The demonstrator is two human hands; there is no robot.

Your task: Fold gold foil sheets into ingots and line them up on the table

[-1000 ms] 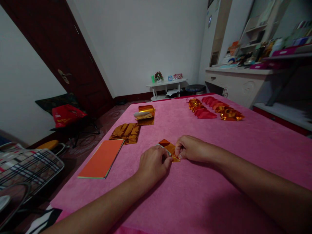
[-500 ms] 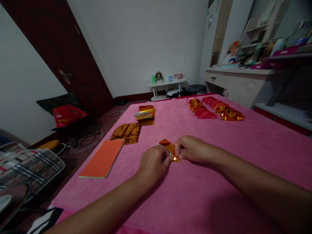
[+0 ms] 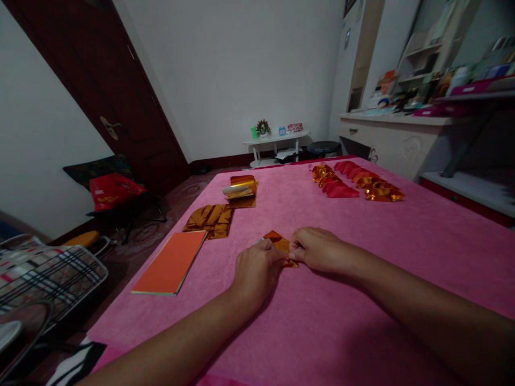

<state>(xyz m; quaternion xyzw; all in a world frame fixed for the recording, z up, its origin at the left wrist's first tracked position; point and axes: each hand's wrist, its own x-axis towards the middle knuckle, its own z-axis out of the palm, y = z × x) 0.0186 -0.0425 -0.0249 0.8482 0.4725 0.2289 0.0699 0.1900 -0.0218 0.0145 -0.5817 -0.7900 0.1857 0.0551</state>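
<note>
A small piece of shiny gold foil paper (image 3: 280, 244), partly folded, lies on the pink cloth in front of me. My left hand (image 3: 257, 271) rests on its left side, with thumb and fingers closed at the lower edge. From the right, my right hand (image 3: 316, 249) pinches the paper's right edge. The fingertips of both hands nearly meet and cover part of the folds. A stack of orange paper (image 3: 171, 262) lies to the left. Behind that stack are flat, creased gold foil sheets (image 3: 209, 220) and a curled pile of gold foil (image 3: 242, 190).
Folded red and gold foil pieces (image 3: 340, 187) stand in rows at the far right of the pink-covered table (image 3: 382, 246). A low white table (image 3: 277, 138) stands by the wall. At left are a chair holding a red bag (image 3: 115, 190) and a plaid-covered basket (image 3: 48, 271).
My left fingers have shifted slightly right along the foil's lower edge, closer to my right fingertips. My right hand keeps its pinch at the right edge. The view has moved very slightly.
</note>
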